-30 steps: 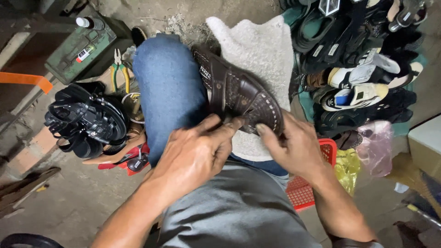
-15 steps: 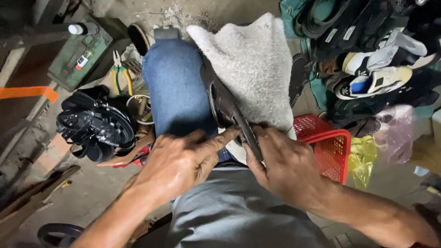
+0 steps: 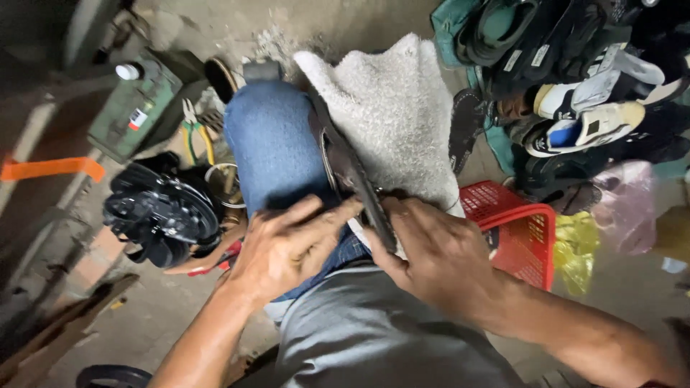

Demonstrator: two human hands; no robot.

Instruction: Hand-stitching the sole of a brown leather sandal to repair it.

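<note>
While both hands pinched it, the brown sandal [image 3: 351, 176] stood on edge.
Left hand [image 3: 284, 248] fingers and right hand [image 3: 438, 255] fingers closed on its near end, across the jeans knee [image 3: 273, 144].

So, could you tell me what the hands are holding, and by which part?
Both hands, left hand and right hand, grip the near end of a dark brown shoe lying edge-up between the knees.

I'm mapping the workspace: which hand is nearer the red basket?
Right. The right hand on the brown shoe sits just beside the red basket; the left hand lies beyond the shoe.
</note>
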